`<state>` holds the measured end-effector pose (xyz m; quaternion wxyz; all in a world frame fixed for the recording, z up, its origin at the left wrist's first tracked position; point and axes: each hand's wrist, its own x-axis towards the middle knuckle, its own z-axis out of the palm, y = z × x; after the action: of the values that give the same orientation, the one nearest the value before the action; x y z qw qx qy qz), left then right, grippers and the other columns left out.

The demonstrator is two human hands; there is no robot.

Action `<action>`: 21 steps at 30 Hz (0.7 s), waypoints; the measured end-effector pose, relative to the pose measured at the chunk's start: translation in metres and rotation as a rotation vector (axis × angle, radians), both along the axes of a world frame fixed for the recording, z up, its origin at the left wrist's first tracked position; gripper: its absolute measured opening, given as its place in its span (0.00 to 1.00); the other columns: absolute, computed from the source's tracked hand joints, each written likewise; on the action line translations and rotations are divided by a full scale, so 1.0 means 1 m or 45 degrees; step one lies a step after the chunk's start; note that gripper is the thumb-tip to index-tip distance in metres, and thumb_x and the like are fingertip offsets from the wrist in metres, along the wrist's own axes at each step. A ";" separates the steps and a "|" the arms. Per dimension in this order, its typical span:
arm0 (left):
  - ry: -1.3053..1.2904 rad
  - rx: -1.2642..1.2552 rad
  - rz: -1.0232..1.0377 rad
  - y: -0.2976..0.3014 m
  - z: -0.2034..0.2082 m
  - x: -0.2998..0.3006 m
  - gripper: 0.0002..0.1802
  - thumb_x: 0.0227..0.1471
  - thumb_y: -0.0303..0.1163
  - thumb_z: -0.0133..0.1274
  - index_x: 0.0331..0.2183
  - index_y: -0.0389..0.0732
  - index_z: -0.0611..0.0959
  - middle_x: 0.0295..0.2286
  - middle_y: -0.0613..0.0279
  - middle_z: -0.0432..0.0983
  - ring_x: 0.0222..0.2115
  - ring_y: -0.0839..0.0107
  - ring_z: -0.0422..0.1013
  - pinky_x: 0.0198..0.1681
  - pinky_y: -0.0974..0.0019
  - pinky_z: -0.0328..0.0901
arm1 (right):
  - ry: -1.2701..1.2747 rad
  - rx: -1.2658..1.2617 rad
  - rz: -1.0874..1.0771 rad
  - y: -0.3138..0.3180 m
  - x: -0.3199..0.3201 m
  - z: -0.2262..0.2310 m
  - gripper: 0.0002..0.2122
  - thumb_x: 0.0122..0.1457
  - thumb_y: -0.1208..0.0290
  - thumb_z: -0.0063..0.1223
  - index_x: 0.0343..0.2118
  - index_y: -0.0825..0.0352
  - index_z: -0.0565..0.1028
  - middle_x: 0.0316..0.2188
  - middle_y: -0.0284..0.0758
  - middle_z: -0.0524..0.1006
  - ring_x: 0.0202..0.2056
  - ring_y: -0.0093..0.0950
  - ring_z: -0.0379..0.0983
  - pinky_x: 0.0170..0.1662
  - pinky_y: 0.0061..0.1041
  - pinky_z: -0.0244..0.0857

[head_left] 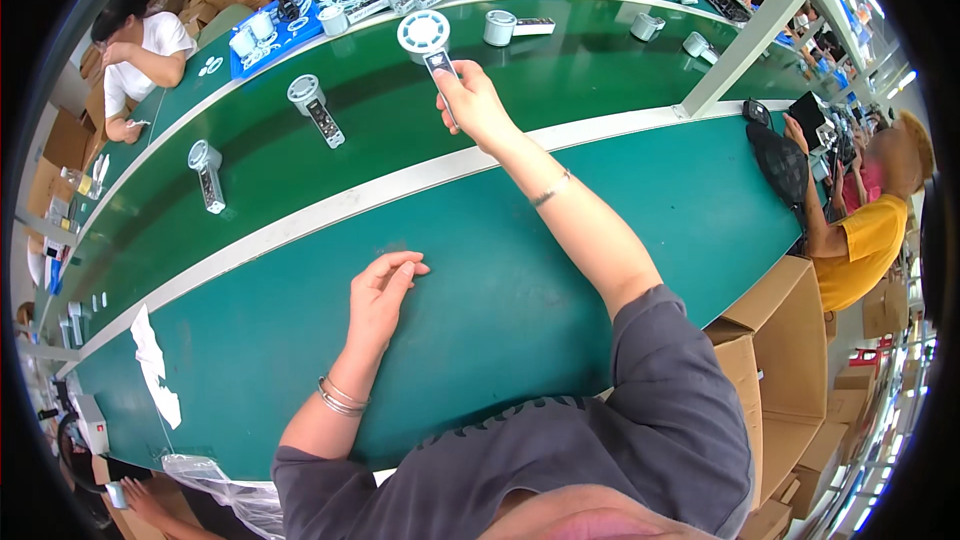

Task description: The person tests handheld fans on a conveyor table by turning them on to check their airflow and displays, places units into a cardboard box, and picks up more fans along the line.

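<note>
My right hand reaches over the green conveyor belt and is closed around the handle of a handheld device. This device has a round, pale grey head with a ring of slots, turned up toward me. Its narrow handle shows a dark strip beneath my fingers. My left hand rests low over the green worktop, fingers loosely bent and holding nothing. Similar devices lie on the belt: one left of my right hand, another farther left, and one just to the right.
A white rail separates worktop and belt. Blue trays with parts line the far side, where a person in white sits. A white post rises at right. An open cardboard box stands by my right side; a person in yellow works beyond it.
</note>
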<state>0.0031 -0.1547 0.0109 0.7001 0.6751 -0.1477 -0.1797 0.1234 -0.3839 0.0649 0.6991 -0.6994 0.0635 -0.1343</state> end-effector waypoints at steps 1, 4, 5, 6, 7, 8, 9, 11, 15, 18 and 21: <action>-0.002 0.004 -0.004 0.000 0.007 -0.001 0.10 0.53 0.29 0.46 0.35 0.34 0.78 0.30 0.61 0.75 0.34 0.76 0.70 0.37 0.76 0.62 | -0.002 0.004 -0.004 -0.005 0.014 -0.006 0.19 0.54 0.65 0.48 0.42 0.74 0.61 0.18 0.32 0.67 0.13 0.19 0.63 0.13 0.19 0.57; -0.104 -0.261 -0.098 -0.005 0.045 -0.006 0.20 0.56 0.40 0.40 0.38 0.33 0.76 0.37 0.54 0.72 0.41 0.68 0.67 0.39 0.68 0.62 | 0.188 -0.147 0.001 -0.019 0.058 -0.023 0.18 0.45 0.68 0.57 0.35 0.75 0.67 0.20 0.37 0.71 0.16 0.22 0.68 0.15 0.21 0.62; -0.154 -0.340 -0.137 -0.011 0.067 -0.011 0.24 0.57 0.45 0.37 0.39 0.33 0.75 0.39 0.52 0.71 0.43 0.63 0.66 0.39 0.64 0.61 | 0.200 -0.188 -0.024 -0.025 0.073 -0.028 0.16 0.45 0.69 0.56 0.34 0.75 0.68 0.20 0.37 0.72 0.17 0.23 0.69 0.15 0.21 0.63; -0.158 -0.419 -0.209 -0.022 0.084 -0.009 0.29 0.56 0.50 0.34 0.40 0.32 0.75 0.40 0.51 0.70 0.43 0.62 0.65 0.40 0.63 0.61 | 0.236 -0.244 -0.085 -0.041 0.085 -0.041 0.15 0.45 0.69 0.56 0.32 0.75 0.69 0.20 0.38 0.72 0.18 0.25 0.70 0.16 0.22 0.65; -0.178 -0.484 -0.261 -0.028 0.108 -0.011 0.34 0.55 0.55 0.32 0.41 0.32 0.75 0.40 0.51 0.70 0.43 0.61 0.65 0.40 0.61 0.61 | 0.183 -0.316 -0.202 -0.046 0.098 -0.053 0.15 0.45 0.66 0.55 0.29 0.75 0.72 0.21 0.40 0.73 0.22 0.31 0.73 0.22 0.29 0.69; -0.262 -0.658 -0.347 -0.035 0.134 -0.017 0.37 0.53 0.58 0.31 0.41 0.31 0.74 0.40 0.50 0.70 0.41 0.60 0.65 0.40 0.61 0.60 | 0.160 -0.652 -0.280 -0.051 0.114 -0.065 0.16 0.44 0.64 0.54 0.29 0.75 0.73 0.23 0.42 0.74 0.25 0.34 0.73 0.28 0.32 0.69; -0.355 -0.823 -0.412 -0.036 0.153 -0.021 0.39 0.52 0.60 0.31 0.42 0.31 0.74 0.40 0.49 0.69 0.39 0.59 0.65 0.40 0.61 0.60 | 0.125 -0.982 -0.333 -0.046 0.129 -0.071 0.17 0.44 0.62 0.54 0.28 0.74 0.74 0.26 0.44 0.74 0.28 0.37 0.74 0.33 0.35 0.70; -0.350 -0.817 -0.423 -0.034 0.150 -0.055 0.38 0.51 0.59 0.32 0.41 0.31 0.74 0.40 0.50 0.69 0.39 0.60 0.65 0.40 0.61 0.60 | 0.147 -1.099 -0.389 -0.036 0.131 -0.077 0.19 0.44 0.58 0.53 0.29 0.74 0.75 0.33 0.48 0.72 0.36 0.42 0.71 0.41 0.37 0.66; -0.393 -0.777 -0.408 0.026 0.161 -0.027 0.34 0.50 0.56 0.34 0.39 0.33 0.74 0.38 0.53 0.69 0.38 0.62 0.64 0.40 0.61 0.59 | 0.165 -1.202 -0.435 -0.019 0.130 -0.072 0.20 0.45 0.56 0.53 0.31 0.73 0.75 0.37 0.48 0.69 0.41 0.43 0.65 0.43 0.36 0.65; -0.405 -0.809 -0.418 -0.004 0.162 -0.035 0.31 0.49 0.54 0.36 0.37 0.35 0.75 0.36 0.55 0.69 0.38 0.64 0.64 0.40 0.61 0.58 | 0.041 -1.301 -0.437 -0.039 0.110 -0.070 0.19 0.44 0.58 0.53 0.31 0.72 0.75 0.37 0.48 0.69 0.41 0.43 0.65 0.44 0.39 0.63; -0.462 -0.830 -0.402 -0.027 0.180 -0.024 0.28 0.48 0.52 0.37 0.35 0.36 0.75 0.35 0.58 0.69 0.37 0.66 0.63 0.40 0.60 0.57 | -0.009 -1.259 -0.423 -0.053 0.095 -0.055 0.17 0.43 0.61 0.53 0.33 0.70 0.75 0.38 0.48 0.68 0.43 0.43 0.63 0.45 0.39 0.62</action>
<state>-0.0208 -0.1814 0.1911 0.8040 0.4073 -0.4199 -0.1067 0.2180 -0.4373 0.0095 0.2548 -0.9260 0.1004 -0.2598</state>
